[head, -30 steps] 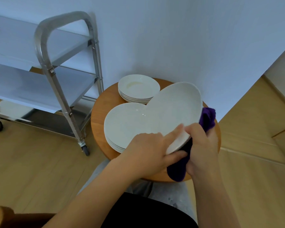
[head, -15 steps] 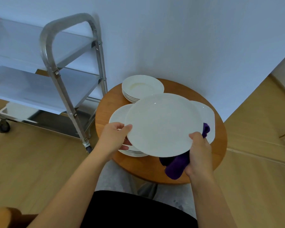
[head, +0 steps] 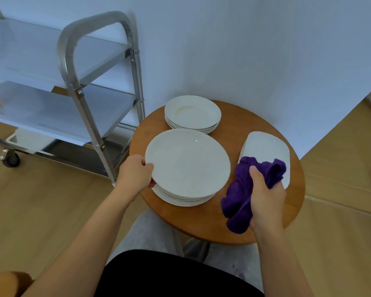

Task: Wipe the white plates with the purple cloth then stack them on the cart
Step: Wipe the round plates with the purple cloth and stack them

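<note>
Since half a second earlier, right hand (head: 263,196) had let go of the large plate (head: 187,162) and drawn toward the tabletop's (head: 204,224) right edge, purple cloth (head: 244,189) bunched in its clenched fingers over the oblong dish (head: 263,146). Left hand (head: 135,173) gripped the plate's left rim, fingers curled under, holding it just above the stack of plates (head: 183,199) at the tabletop's near-left part, probably ready to carry to the cart (head: 99,61) on the left. A smaller stack (head: 192,113) sat at the far edge.
</note>
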Demonstrator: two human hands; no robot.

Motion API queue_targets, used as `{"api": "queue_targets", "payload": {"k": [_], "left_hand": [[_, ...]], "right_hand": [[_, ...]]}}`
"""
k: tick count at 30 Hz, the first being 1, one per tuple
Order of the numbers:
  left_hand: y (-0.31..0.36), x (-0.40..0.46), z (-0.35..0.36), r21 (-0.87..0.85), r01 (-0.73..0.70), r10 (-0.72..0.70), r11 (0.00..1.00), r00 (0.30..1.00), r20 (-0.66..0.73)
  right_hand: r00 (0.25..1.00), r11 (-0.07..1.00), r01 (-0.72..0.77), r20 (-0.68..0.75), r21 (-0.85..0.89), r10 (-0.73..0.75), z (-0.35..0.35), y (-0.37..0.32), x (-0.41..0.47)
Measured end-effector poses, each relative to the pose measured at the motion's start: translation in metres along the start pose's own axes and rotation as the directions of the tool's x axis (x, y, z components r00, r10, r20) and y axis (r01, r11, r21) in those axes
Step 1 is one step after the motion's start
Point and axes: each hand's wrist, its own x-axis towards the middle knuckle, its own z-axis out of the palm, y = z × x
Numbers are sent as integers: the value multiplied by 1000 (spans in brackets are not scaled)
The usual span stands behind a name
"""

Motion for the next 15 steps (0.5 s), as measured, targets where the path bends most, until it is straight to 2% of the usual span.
{"api": "queue_targets", "payload": {"k": [5,11,15], "left_hand": [[-10,6,4,48,29,-30,998,999,17],[-15,9,9,389,-127,123,913,992,34],[-15,10,16,491,-168,157,855,986,64]], "right_hand": [[1000,1000,25,14,-3,-25,5,2,3],[999,1000,30,40,1,-30,13,4,4],[998,999,41,56,8,-41,18,3,9]]}}
